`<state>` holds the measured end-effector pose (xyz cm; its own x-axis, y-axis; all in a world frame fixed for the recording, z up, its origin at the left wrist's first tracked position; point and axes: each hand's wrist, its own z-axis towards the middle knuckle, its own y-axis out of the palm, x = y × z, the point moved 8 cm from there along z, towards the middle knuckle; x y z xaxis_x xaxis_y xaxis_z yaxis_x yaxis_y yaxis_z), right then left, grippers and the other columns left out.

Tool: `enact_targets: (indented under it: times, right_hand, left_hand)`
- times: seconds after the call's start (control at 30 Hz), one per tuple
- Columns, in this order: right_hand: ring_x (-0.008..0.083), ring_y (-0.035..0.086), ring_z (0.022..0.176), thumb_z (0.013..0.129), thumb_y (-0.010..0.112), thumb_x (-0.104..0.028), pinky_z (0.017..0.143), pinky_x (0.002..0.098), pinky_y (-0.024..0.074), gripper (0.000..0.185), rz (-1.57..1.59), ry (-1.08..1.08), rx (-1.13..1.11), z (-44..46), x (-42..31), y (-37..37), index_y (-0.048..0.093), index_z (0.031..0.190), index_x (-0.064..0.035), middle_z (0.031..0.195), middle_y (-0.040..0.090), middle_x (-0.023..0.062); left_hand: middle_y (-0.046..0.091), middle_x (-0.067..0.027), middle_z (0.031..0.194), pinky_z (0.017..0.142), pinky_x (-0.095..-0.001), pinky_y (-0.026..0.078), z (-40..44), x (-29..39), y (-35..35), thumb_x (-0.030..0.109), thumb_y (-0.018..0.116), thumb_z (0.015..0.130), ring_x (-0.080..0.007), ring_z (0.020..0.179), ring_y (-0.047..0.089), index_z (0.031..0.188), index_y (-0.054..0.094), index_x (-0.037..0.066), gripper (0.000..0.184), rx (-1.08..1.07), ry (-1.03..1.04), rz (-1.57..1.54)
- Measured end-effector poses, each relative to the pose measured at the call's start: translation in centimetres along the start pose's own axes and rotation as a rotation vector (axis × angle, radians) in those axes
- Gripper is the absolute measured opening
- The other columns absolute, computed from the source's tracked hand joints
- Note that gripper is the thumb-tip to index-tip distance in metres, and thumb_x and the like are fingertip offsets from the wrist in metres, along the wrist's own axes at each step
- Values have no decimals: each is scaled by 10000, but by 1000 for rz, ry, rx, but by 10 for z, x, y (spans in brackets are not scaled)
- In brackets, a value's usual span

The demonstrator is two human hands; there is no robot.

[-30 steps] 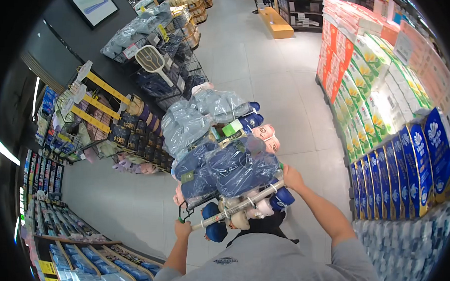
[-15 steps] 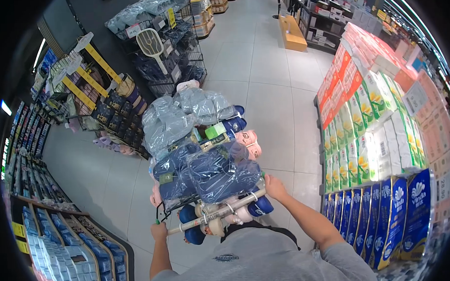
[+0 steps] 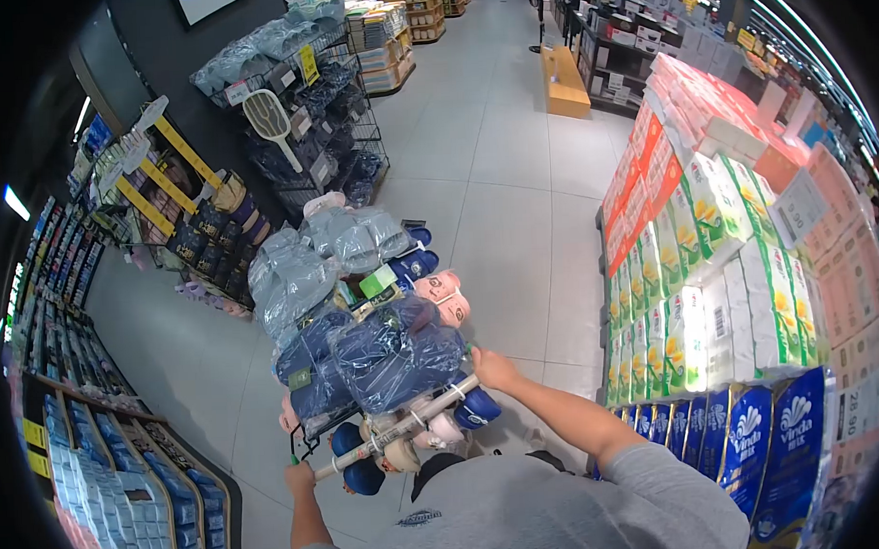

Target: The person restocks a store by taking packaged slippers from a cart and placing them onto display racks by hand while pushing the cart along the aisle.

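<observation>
A shopping cart is piled with slippers in clear plastic, navy ones [image 3: 399, 353] near me and grey ones [image 3: 294, 280] farther forward. My right hand [image 3: 494, 368] is wrapped round the right end of the cart's pale handle bar [image 3: 406, 426]. At the bar's left end, my left hand [image 3: 299, 478] is closed on the cart frame or bar. Pink slippers [image 3: 444, 296] with faces stick out at the right side of the load. More slippers, such as a dark blue one [image 3: 478, 407], hang beneath the bar. A green-labelled pack [image 3: 378, 280] lies mid-pile.
A wire rack [image 3: 308, 114] of wrapped slippers stands ahead on the left, and a hanging display [image 3: 211, 234] nearer. Stacked tissue packs [image 3: 711, 294] line the right side. A low wooden bench [image 3: 565, 81] stands farther ahead. Grey floor tiles [image 3: 501, 229] run up the aisle.
Both hands and the loaded cart have shifted left in the view. The right-hand tissue stack now reaches farther into the view. Both hands have kept hold of the cart.
</observation>
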<state>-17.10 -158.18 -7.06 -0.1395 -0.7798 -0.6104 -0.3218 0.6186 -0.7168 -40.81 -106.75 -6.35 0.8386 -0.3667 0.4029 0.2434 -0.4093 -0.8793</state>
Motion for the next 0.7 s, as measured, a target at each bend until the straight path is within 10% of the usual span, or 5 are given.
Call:
enact_targets:
  times: [0.7]
  right_hand:
    - [448,581,918,966,293,-393,826,504,451,519,70,-180,-130,95,59,-90,624,922,5,921,618,281]
  left_hand:
    - [585,-251,654,456,-462,460,-167,-39,103,161,591,726,-363,539,594,750,568,-126,289,204,-361,-280]
